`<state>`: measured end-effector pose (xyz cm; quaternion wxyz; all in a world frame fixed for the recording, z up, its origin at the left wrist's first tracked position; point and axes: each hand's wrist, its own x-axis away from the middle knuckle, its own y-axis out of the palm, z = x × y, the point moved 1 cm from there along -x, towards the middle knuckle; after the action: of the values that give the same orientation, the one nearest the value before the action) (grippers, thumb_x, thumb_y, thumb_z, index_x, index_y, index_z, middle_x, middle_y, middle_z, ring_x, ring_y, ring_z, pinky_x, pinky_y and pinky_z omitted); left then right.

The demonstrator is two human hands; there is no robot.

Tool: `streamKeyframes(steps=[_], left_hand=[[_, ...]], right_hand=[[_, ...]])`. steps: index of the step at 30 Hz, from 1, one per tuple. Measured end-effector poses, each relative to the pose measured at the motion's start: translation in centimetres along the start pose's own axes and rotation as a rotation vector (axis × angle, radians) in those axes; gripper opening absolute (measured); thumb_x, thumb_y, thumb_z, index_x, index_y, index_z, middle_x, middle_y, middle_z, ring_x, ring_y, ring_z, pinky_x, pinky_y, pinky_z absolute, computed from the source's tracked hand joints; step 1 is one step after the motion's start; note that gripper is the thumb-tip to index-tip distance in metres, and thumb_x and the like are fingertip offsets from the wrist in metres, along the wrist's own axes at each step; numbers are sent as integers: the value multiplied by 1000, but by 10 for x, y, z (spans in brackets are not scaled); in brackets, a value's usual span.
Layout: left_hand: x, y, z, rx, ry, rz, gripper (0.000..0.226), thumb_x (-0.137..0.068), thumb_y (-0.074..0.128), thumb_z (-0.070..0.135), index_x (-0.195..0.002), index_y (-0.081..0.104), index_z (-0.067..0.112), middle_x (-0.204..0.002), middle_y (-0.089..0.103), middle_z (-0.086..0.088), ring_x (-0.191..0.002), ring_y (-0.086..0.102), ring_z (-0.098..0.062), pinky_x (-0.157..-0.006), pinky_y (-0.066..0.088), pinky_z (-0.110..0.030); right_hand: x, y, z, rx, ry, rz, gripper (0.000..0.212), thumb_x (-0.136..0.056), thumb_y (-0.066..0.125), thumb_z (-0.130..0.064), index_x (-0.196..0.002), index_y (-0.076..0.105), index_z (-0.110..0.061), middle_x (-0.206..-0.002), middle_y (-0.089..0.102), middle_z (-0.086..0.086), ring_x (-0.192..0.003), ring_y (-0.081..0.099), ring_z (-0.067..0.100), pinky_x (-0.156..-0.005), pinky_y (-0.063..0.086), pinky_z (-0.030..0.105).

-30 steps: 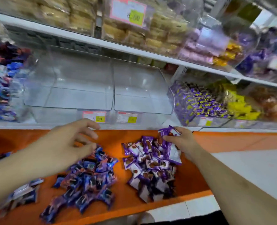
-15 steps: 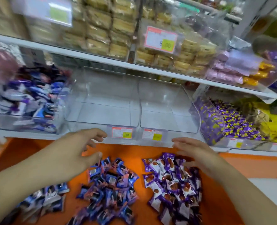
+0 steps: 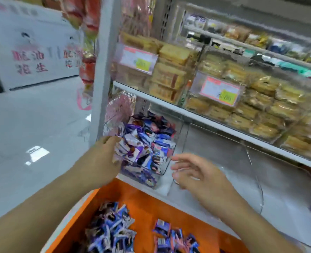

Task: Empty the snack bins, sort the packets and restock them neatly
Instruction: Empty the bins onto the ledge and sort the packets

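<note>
A clear snack bin (image 3: pixel 156 177) at the shelf's left end is full of blue and purple packets (image 3: pixel 149 141). My left hand (image 3: pixel 103 157) is at the bin's left side, its fingers curled against the packets at the rim. My right hand (image 3: pixel 196 172) hovers just right of the bin, fingers spread and holding nothing. To the right stands an empty clear bin (image 3: pixel 253 187). On the orange ledge (image 3: pixel 147 203) below lie two heaps of packets, a left heap (image 3: pixel 110 232) and a right heap (image 3: pixel 173 240).
The upper shelf (image 3: pixel 187 114) carries clear bins of golden cakes (image 3: pixel 256 106) with price tags. A white shelf post (image 3: pixel 103 70) rises left of the full bin. Red hanging packs (image 3: pixel 87 57) dangle beside it. Grey aisle floor (image 3: pixel 32 134) lies to the left.
My view has swung left to the shelf's end. Both hands rose from above the heaps on the ledge to the full bin, the left now touching its packets.
</note>
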<state>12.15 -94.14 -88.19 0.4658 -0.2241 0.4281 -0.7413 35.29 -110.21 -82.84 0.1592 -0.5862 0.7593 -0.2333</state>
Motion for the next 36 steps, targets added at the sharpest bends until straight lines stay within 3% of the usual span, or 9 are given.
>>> streamKeyframes(steps=[3, 7, 12, 18, 21, 25, 29, 32, 36], left_hand=[[-6, -7, -21, 63, -114, -31, 77, -93, 64, 14, -160, 27, 24, -161, 32, -3, -143, 43, -26, -111, 41, -36], [-7, -10, -30, 92, -152, -37, 84, -93, 64, 8, -162, 21, 28, -165, 29, 1, -146, 40, -24, -108, 46, -33], [-9, -9, -33, 91, -123, -39, 84, -93, 63, 12, -163, 19, 26, -165, 29, 1, -145, 39, -21, -107, 44, -30], [-9, -9, -33, 96, -113, -39, 76, -96, 61, 19, -161, 24, 24, -160, 35, -1, -140, 45, -24, -107, 43, -32], [-10, -9, -32, 90, -117, -29, 70, -96, 63, 25, -158, 30, 24, -153, 43, -2, -131, 52, -23, -102, 49, -34], [-11, -8, -32, 95, -110, -7, 61, -96, 63, 27, -152, 40, 23, -148, 46, 0, -126, 54, -23, -103, 51, -37], [-12, -7, -30, 118, -89, 47, 58, -93, 65, 22, -147, 46, 26, -142, 50, 2, -120, 56, -20, -96, 55, -35], [-13, -7, -27, 148, -68, 75, 58, -93, 65, 22, -148, 46, 28, -144, 52, 2, -126, 55, -21, -100, 52, -36], [-13, -9, -19, 301, -12, 127, 57, -96, 69, 34, -147, 45, 35, -141, 57, 12, -124, 59, -14, -99, 50, -30]], right_hand=[[-71, 47, -25, 160, -97, -89, 50, -99, 71, -33, -140, 52, -52, -142, 54, -20, -126, 57, 1, -88, 54, 20], [-152, 93, -24, 329, -89, -213, 78, -92, 77, -46, -156, 33, -53, -165, 27, -8, -152, 29, 18, -106, 31, 28], [-200, 122, -6, 525, -15, -326, 90, -84, 81, -54, -159, 32, -49, -169, 21, -1, -151, 36, 29, -117, 39, 43], [-204, 130, 9, 799, -192, -254, 80, -78, 84, -48, -148, 45, -50, -143, 48, 2, -125, 56, 24, -102, 53, 47], [-200, 124, 8, 767, -243, -199, 70, -76, 86, -48, -140, 58, -47, -129, 57, -5, -116, 58, 18, -94, 55, 45], [-190, 108, 0, 606, -307, -118, 57, -79, 90, -30, -132, 69, -37, -122, 63, -6, -113, 56, 14, -96, 49, 38], [-186, 87, -12, 393, -229, -7, 57, -83, 89, -18, -134, 70, -34, -134, 61, -11, -108, 61, 11, -92, 49, 30], [-183, 74, -16, 200, -161, 16, 53, -80, 88, -6, -121, 75, -36, -128, 72, -8, -70, 70, 12, -66, 56, 30], [-161, 63, -23, 23, -132, 62, 54, -78, 90, -5, -122, 76, -33, -122, 75, -8, -97, 75, 7, -84, 64, 34]])
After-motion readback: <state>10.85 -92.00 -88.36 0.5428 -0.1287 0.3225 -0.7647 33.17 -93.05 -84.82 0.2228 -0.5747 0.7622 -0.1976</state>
